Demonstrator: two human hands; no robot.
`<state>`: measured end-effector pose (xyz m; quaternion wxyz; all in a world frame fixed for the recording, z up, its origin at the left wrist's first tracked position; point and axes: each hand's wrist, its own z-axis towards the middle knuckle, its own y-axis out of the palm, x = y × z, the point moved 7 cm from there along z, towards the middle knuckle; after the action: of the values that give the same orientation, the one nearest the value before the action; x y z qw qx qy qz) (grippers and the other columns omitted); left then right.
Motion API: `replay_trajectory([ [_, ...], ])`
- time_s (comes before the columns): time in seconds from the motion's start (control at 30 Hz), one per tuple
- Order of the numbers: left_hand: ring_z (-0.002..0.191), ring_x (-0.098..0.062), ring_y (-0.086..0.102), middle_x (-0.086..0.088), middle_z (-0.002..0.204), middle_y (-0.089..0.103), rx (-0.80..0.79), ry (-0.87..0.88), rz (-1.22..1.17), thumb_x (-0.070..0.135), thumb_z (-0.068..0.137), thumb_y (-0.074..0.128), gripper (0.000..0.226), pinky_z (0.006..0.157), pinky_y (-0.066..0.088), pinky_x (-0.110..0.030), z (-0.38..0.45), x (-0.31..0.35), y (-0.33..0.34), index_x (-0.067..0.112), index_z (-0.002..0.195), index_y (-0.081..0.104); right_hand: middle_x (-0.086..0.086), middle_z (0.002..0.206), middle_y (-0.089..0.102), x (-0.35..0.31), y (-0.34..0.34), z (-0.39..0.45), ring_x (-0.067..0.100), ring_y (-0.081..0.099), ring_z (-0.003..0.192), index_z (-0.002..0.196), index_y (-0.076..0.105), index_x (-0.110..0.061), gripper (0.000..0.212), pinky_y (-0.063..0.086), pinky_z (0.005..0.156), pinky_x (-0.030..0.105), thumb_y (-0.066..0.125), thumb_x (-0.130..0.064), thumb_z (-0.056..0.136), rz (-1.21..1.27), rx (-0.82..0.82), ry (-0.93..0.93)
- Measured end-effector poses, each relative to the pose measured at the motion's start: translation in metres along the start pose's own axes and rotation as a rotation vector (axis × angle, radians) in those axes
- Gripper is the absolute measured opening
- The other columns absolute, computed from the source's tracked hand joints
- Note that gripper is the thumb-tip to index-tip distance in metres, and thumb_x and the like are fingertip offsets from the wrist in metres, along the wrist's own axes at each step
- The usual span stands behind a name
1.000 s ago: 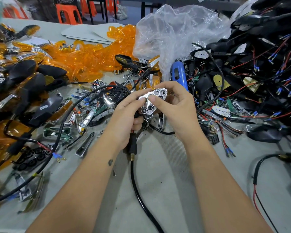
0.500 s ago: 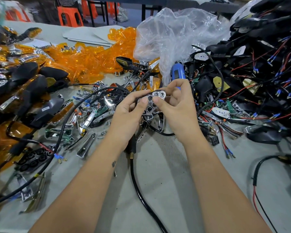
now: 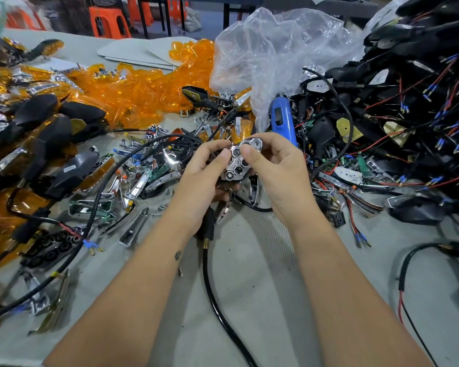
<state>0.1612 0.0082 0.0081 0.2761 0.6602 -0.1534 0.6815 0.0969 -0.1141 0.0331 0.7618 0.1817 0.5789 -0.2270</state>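
Observation:
Both my hands hold a chrome reflector (image 3: 239, 165) with several hexagonal cells, above the middle of the table. My left hand (image 3: 204, 176) grips its left edge, thumb on the front face. My right hand (image 3: 276, 168) pinches its upper right end between thumb and fingers. A black housing under the reflector is mostly hidden by my left palm; its black stem (image 3: 208, 226) and black cable (image 3: 217, 308) run down toward me between my forearms.
Grey table (image 3: 263, 274). Orange lenses (image 3: 133, 94) and black lamp housings (image 3: 51, 144) lie left. Loose chrome reflectors (image 3: 133, 192) are left of my hands. A blue tool (image 3: 281, 120), a clear plastic bag (image 3: 273, 54) and a heap of wired black housings (image 3: 408, 102) stand right.
The reflector has turned a little in my fingers and sits slightly higher; both hands keep hold of it. Nothing else on the table has moved.

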Motion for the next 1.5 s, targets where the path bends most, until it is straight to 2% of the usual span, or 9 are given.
replay_trajectory([
  [0.17, 0.087, 0.011, 0.064, 0.023, 0.093, 0.072, -0.033, 0.051, 0.018, 0.037, 0.097, 0.058, 0.021, 0.057, 0.051, -0.017, -0.001, 0.006, 0.002, 0.049, 0.093, 0.074, 0.003, 0.09, 0.064, 0.002, 0.004, 0.0, 0.017, 0.059, 0.087, 0.095, 0.067, -0.023, 0.016, 0.052, 0.092, 0.048, 0.076, -0.021, 0.082, 0.013, -0.007, 0.013],
  [0.33, 0.079, 0.005, 0.065, 0.017, 0.085, 0.072, -0.096, 0.026, -0.053, 0.032, 0.097, 0.057, 0.019, 0.06, 0.053, -0.018, 0.003, 0.003, 0.002, 0.034, 0.098, 0.075, -0.005, 0.09, 0.066, 0.001, 0.008, -0.002, 0.011, 0.058, 0.087, 0.09, 0.074, -0.031, 0.008, 0.05, 0.091, 0.041, 0.068, -0.035, 0.086, 0.0, -0.048, 0.013],
  [0.5, 0.089, -0.004, 0.067, 0.007, 0.094, 0.073, -0.163, 0.02, -0.08, 0.034, 0.089, 0.063, 0.015, 0.069, 0.057, -0.024, 0.005, 0.0, 0.004, 0.028, 0.097, 0.074, 0.004, 0.097, 0.067, -0.001, 0.004, -0.001, 0.016, 0.061, 0.094, 0.095, 0.073, -0.019, 0.008, 0.05, 0.097, 0.044, 0.066, -0.015, 0.093, 0.051, -0.073, 0.02],
  [0.6, 0.102, -0.009, 0.067, 0.001, 0.105, 0.072, -0.132, 0.033, -0.049, 0.033, 0.089, 0.065, 0.017, 0.076, 0.058, -0.03, 0.007, -0.003, 0.0, 0.028, 0.103, 0.073, 0.002, 0.093, 0.065, -0.003, 0.003, -0.001, 0.011, 0.059, 0.086, 0.094, 0.072, -0.015, 0.013, 0.051, 0.088, 0.032, 0.064, -0.005, 0.093, 0.079, -0.08, 0.014],
  [0.8, 0.069, 0.0, 0.065, 0.018, 0.071, 0.061, -0.097, 0.066, -0.011, 0.029, 0.099, 0.057, 0.017, 0.063, 0.057, -0.021, 0.005, -0.002, 0.002, 0.028, 0.093, 0.073, -0.002, 0.087, 0.065, -0.002, 0.003, -0.003, 0.007, 0.057, 0.078, 0.091, 0.073, -0.018, 0.011, 0.051, 0.078, 0.025, 0.069, -0.008, 0.091, 0.063, -0.021, 0.032],
  [1.0, 0.057, -0.018, 0.068, 0.009, 0.082, 0.073, -0.134, -0.002, -0.04, 0.047, 0.083, 0.065, 0.03, 0.051, 0.053, -0.022, 0.005, -0.004, 0.005, 0.024, 0.1, 0.072, -0.007, 0.082, 0.07, -0.001, -0.001, -0.002, 0.007, 0.06, 0.079, 0.081, 0.074, -0.03, 0.014, 0.055, 0.086, 0.037, 0.073, -0.019, 0.089, -0.045, 0.068, 0.009],
  [1.13, 0.056, -0.014, 0.067, 0.015, 0.072, 0.067, -0.091, 0.009, -0.017, 0.041, 0.09, 0.061, 0.023, 0.05, 0.051, -0.019, 0.006, -0.003, 0.003, 0.019, 0.096, 0.066, -0.02, 0.075, 0.066, -0.003, 0.001, -0.002, -0.005, 0.056, 0.071, 0.087, 0.073, -0.033, 0.012, 0.049, 0.072, 0.015, 0.069, -0.022, 0.092, -0.066, 0.055, -0.018],
  [1.3, 0.066, -0.012, 0.07, 0.015, 0.073, 0.069, 0.037, 0.016, -0.101, 0.022, 0.104, 0.05, 0.015, 0.056, 0.055, -0.021, 0.006, -0.003, -0.004, 0.018, 0.091, 0.058, -0.007, 0.087, 0.067, 0.003, 0.006, -0.003, 0.012, 0.059, 0.08, 0.104, 0.07, -0.023, 0.02, 0.053, 0.078, 0.031, 0.05, -0.022, 0.102, 0.086, 0.047, 0.049],
  [1.5, 0.087, -0.017, 0.073, 0.001, 0.091, 0.075, 0.103, -0.102, -0.347, 0.015, 0.102, 0.053, 0.009, 0.075, 0.061, -0.034, 0.013, -0.012, -0.008, 0.014, 0.104, 0.061, -0.012, 0.071, 0.059, 0.001, 0.005, -0.005, 0.004, 0.056, 0.069, 0.088, 0.067, -0.024, 0.014, 0.05, 0.069, 0.025, 0.061, -0.013, 0.095, -0.048, 0.107, 0.01],
])
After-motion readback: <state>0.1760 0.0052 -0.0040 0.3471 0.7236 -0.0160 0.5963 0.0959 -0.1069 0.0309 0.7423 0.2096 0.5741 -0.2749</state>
